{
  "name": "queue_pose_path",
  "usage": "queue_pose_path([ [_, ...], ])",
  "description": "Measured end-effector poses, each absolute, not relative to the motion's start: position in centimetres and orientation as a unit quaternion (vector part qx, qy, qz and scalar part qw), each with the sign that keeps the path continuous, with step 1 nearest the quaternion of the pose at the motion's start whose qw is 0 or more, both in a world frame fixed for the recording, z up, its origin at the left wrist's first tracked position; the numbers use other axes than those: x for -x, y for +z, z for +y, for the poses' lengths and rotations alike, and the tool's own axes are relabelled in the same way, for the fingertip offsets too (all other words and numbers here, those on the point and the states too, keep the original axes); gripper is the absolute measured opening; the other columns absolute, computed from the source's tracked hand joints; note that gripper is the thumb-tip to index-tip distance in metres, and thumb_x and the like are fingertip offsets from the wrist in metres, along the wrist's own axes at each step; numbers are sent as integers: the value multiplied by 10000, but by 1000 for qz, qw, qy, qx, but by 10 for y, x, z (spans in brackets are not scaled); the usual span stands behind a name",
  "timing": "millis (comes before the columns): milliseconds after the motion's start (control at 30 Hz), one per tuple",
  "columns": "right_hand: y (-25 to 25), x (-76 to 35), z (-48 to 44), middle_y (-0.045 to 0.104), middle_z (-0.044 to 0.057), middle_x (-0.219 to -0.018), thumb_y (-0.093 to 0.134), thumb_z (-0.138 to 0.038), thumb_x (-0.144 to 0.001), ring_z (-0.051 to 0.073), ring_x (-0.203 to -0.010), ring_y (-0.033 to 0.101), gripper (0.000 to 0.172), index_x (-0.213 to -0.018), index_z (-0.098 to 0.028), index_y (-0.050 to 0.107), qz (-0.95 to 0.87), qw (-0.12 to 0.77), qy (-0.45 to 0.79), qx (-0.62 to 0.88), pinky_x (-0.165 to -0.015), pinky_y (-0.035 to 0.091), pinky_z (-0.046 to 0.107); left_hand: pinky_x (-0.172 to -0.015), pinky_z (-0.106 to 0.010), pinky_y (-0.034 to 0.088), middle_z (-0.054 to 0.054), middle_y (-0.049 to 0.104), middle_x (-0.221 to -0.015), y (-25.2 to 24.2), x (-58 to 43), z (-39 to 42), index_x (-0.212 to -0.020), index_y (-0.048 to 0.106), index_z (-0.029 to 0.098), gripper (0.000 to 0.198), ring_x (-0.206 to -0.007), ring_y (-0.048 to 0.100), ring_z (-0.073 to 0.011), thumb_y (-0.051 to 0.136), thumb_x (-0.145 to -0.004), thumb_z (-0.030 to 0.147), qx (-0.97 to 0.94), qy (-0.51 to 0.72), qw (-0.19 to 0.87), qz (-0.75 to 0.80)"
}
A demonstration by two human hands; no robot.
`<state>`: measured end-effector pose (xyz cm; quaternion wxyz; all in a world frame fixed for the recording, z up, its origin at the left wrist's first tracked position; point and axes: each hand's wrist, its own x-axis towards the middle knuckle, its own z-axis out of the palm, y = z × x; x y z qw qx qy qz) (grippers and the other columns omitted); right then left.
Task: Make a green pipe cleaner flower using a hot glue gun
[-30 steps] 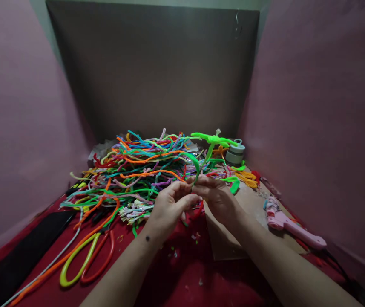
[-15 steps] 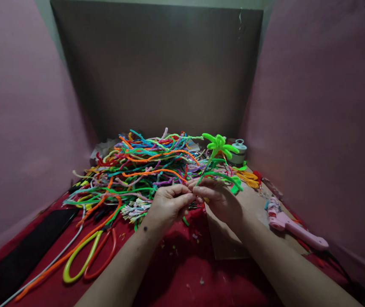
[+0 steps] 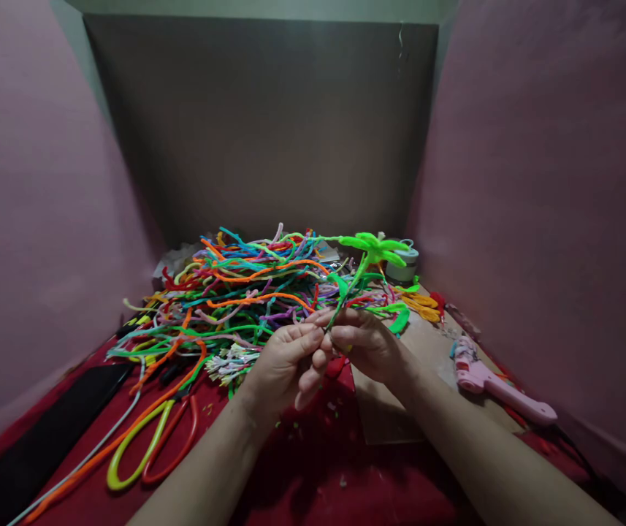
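Note:
A bright green pipe-cleaner flower [image 3: 374, 250] with spread petals and a leaf on its stem leans up and to the right from between my hands. My left hand [image 3: 294, 358] pinches the stem's lower end between thumb and forefinger, its other fingers curled loosely below. Close against it, my right hand [image 3: 364, 340] has thumb and fingers closed on the stem a little to the right. The fingers cover the stem's lowest part. Just beyond both hands lies a big heap of coloured pipe cleaners [image 3: 247, 299].
Yellow-and-red-handled scissors [image 3: 140, 446] lie left of my forearm, near a long black strip [image 3: 44, 438]. White-tipped stamens [image 3: 230, 363] sit beside my left hand. A pink glue gun [image 3: 502, 391] rests on brown board [image 3: 392, 416] at right. A lidded jar [image 3: 403, 267] stands behind.
The flower has turned about its stem: the leaf that pointed right now stands up on the stem's left side. My left hand's lower fingers have uncurled somewhat.

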<state>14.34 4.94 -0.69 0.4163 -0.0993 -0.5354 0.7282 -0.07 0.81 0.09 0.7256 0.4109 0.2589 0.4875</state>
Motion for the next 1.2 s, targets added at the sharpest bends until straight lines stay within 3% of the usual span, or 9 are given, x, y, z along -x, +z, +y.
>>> queue_pose_path([
  [167, -9, -139, 50, 603, -16, -602, 625, -184, -698, 92, -536, 523, 120, -798, -172, 691, -532, 459, 700, 124, -543, 388, 230, -198, -169, 332, 37, 529, -500, 1, 0, 10, -668, 614, 110, 199, -248, 375, -39, 611, -751, 290, -434, 480, 708, 283],
  [333, -11, -140, 54, 602, -13, -627, 649, -212, -675, 120, -593, 518, 98, -756, -176, 692, -555, 494, 635, 213, -626, 412, 274, -325, -162, 363, 15, 605, -592, 10, -3, 11, -704, 602, 127, 165, -368, 483, -57, 646, -715, 286, -535, 499, 537, 420],
  [500, -11, -138, 51, 628, 0, -688, 662, -246, -678, 142, -671, 537, 83, -725, -181, 682, -566, 492, 608, 261, -671, 423, 279, -370, -155, 293, 67, 479, -432, 10, -4, 12, -616, 599, 130, 158, -376, 402, -40, 696, -642, 253, -532, 528, 445, 489],
  [667, -5, -140, 49, 648, 7, -758, 675, -251, -691, 150, -715, 556, 66, -734, -202, 686, -589, 478, 613, 221, -686, 430, 283, -338, -165, 334, 38, 547, -464, 8, 4, 13, -697, 639, 124, 160, -354, 448, -58, 670, -683, 281, -521, 506, 511, 459],
  [800, 2, -146, 51, 651, 9, -765, 637, -264, -743, 155, -742, 568, 142, -859, -219, 705, -658, 433, 588, 184, -741, 430, 298, -274, -166, 351, 24, 583, -524, 7, 8, 15, -672, 607, 112, 182, -315, 468, -59, 683, -675, 277, -482, 496, 608, 390],
  [1000, -9, -145, 56, 654, 12, -699, 659, -285, -729, 122, -627, 573, 262, -967, -179, 681, -596, 416, 670, 150, -649, 430, 271, -211, -135, 289, 20, 564, -473, 2, 4, 13, -675, 591, 93, 249, -241, 425, -46, 629, -741, 329, -437, 463, 699, 324],
  [1200, -10, -142, 54, 657, 7, -702, 646, -217, -723, 107, -607, 570, 266, -985, -189, 677, -559, 428, 695, 147, -615, 427, 254, -212, -134, 314, 63, 499, -467, -2, -1, 12, -668, 555, 115, 241, -230, 368, -25, 617, -757, 330, -390, 489, 731, 272],
])
